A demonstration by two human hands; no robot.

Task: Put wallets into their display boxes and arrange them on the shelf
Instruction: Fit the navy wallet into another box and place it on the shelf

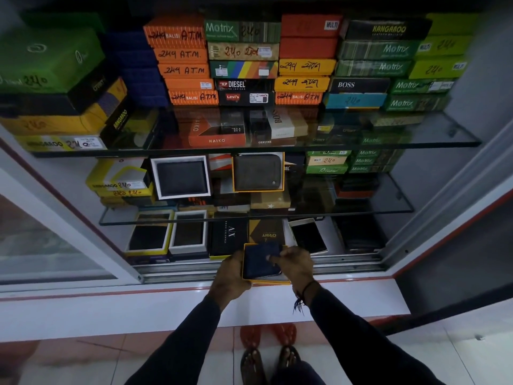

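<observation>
Wallet, dark blue, lies in our yellow-rimmed box; our left hand grips the box, our right hand pinches the wallet. Boxed wallets crowd the bottom shelf's front edge just behind.

dim | dark vignetted corners | wide-angle edge bending | soft focus

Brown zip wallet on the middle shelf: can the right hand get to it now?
Probably not yet: the right hand is pressing the dark blue wallet into its yellow box. The brown zip wallet faces forward, unobstructed.
</observation>
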